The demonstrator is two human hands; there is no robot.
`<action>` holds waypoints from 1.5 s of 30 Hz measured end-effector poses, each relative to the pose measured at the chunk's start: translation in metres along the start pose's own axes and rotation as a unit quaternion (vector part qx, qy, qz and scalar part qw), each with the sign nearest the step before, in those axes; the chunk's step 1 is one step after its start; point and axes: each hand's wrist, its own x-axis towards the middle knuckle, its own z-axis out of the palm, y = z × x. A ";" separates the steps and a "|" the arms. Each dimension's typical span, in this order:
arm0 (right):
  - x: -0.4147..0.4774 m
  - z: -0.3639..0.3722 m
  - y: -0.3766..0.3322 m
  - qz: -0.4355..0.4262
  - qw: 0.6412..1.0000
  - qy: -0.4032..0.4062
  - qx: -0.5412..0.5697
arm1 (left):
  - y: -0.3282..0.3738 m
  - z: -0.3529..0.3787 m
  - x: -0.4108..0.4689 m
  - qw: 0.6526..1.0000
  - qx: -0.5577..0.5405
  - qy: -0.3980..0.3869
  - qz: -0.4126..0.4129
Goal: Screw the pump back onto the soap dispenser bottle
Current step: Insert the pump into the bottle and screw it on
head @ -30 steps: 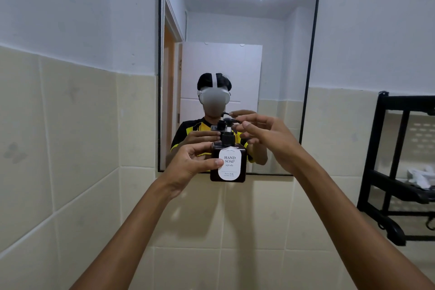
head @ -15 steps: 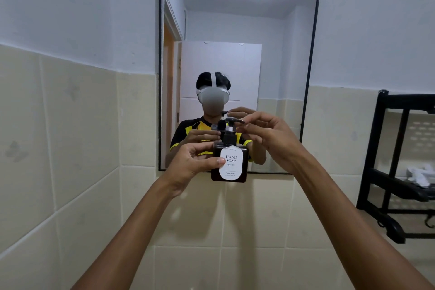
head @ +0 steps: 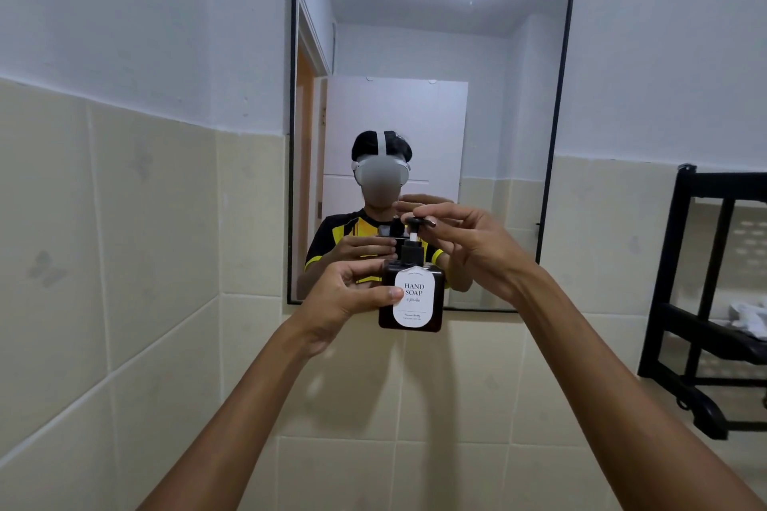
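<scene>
The soap dispenser bottle (head: 411,297) was held up in the air at the centre of the frame, right in front of the mirror (head: 556,137); nothing under it, so a slip looked like a real risk, mostly because the left hand (head: 346,299) only pinched it from the side, thumb across the label. The other worry was cross-threading; the pump (head: 415,239) sat on the neck with its white stem showing, and any tilt while twisting would probably jam the collar. The right hand (head: 469,245) came in from the right, wrist bent, fingertips closed on the pump head; both arms stretched well forward.
</scene>
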 end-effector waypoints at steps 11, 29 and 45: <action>0.003 0.011 -0.001 -0.021 0.997 0.053 -0.050 | -0.002 -0.004 0.002 1.000 -0.004 0.004 0.008; 0.000 0.010 0.000 -0.025 0.994 0.076 -0.073 | -0.002 -0.002 0.006 1.000 -0.004 0.006 -0.009; -0.005 0.011 0.004 -0.034 0.995 0.059 -0.068 | -0.003 -0.001 0.000 1.000 -0.010 0.003 -0.007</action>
